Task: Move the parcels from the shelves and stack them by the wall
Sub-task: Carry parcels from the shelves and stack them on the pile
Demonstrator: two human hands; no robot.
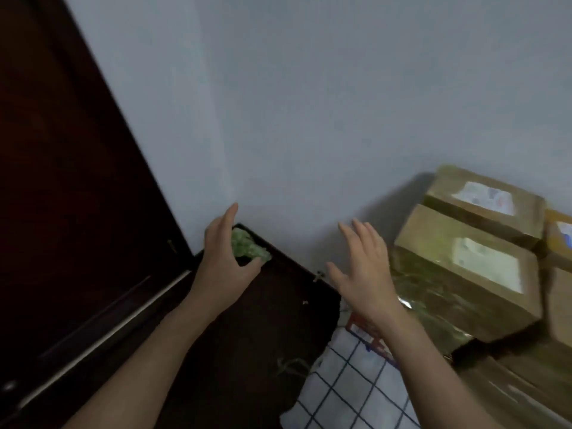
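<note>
A person's left hand (221,261) and right hand (362,267) are hovering empty in front of a pale wall (309,103), with both forearms reaching up from 6 o'clock. The left hand is spreading its thumb and holding its forefinger straight. It is showing in front of a green lump (249,247) on a dark surface (278,305), and whether it is touching the lump cannot be told through the blur. The right hand's fingers (359,230) are fanning out straight toward 12 o'clock, gripping nothing.

The cardboard parcels (464,274) are sitting at 3 o'clock of the right hand, packed close together against the wall, their labels facing up. A checked cloth (346,382) is lying at 6 o'clock, and a dark door (62,181) is filling the 9 o'clock side.

With parcels already by the wall and both hands free, the step in hand appears to be the gap between loads. The next move is likely calling for a turn toward the shelves, which are out of view, then a two-handed lift and a square placement on or beside the stack.
</note>
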